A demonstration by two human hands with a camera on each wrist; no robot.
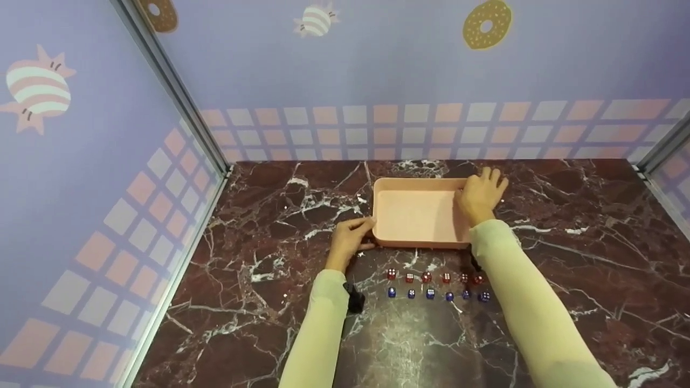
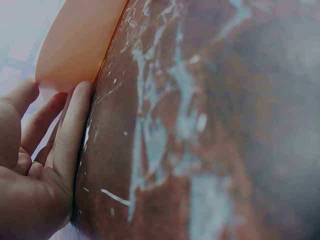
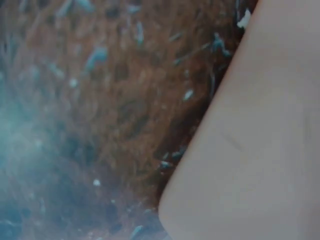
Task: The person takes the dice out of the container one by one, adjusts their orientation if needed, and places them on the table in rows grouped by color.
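A shallow peach plastic tray [image 1: 418,244] lies on the dark marble-patterned tabletop with nothing in it. My left hand [image 1: 349,240] holds its near left corner; in the left wrist view, fingertips [image 2: 82,92] meet the tray wall [image 2: 75,42] between rim and base. Over the right wall, my right hand [image 1: 481,195] grips the tray, the thumb side inside and the other fingers outside. The right wrist view shows a blurred pale surface [image 3: 255,140], but no hand. Nearer me are a row of red dice [image 1: 409,278] and a row of blue dice [image 1: 430,293].
Purple panels printed with donuts, candies and checks enclose the table at the back and both sides, joined by metal corner posts [image 1: 178,86]. My right forearm [image 1: 528,291] passes close to the right end of the dice rows.
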